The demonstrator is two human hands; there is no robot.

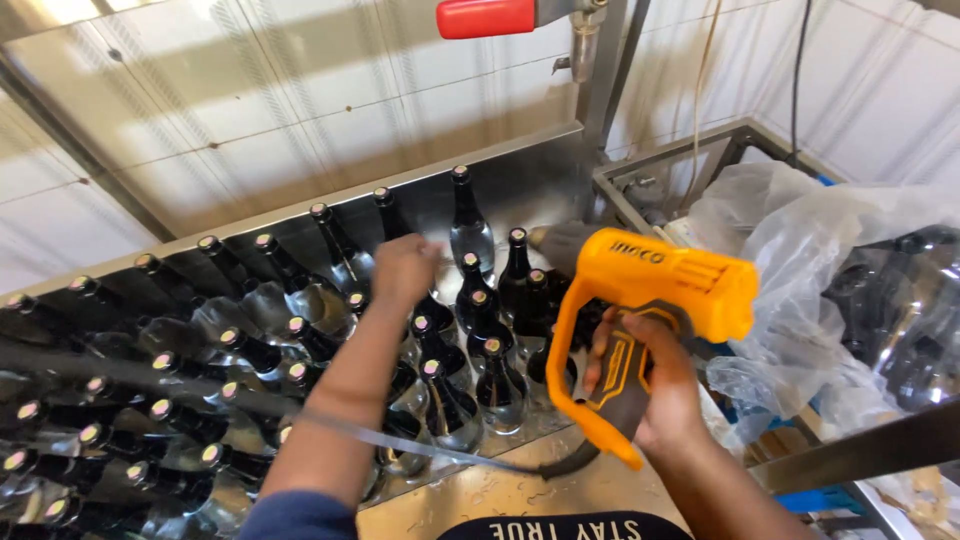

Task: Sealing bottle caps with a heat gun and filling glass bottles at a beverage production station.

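Two hands at a bottle rack.
Right hand (655, 385) grips the orange heat gun (640, 300), centre-right of frame; left hand (403, 268) closes over a dark bottle (437, 345) top, centre frame.

Left hand (403, 268) stretched forward, fingers curled downward, right hand (655, 385) clenched in a grip, wrist bent
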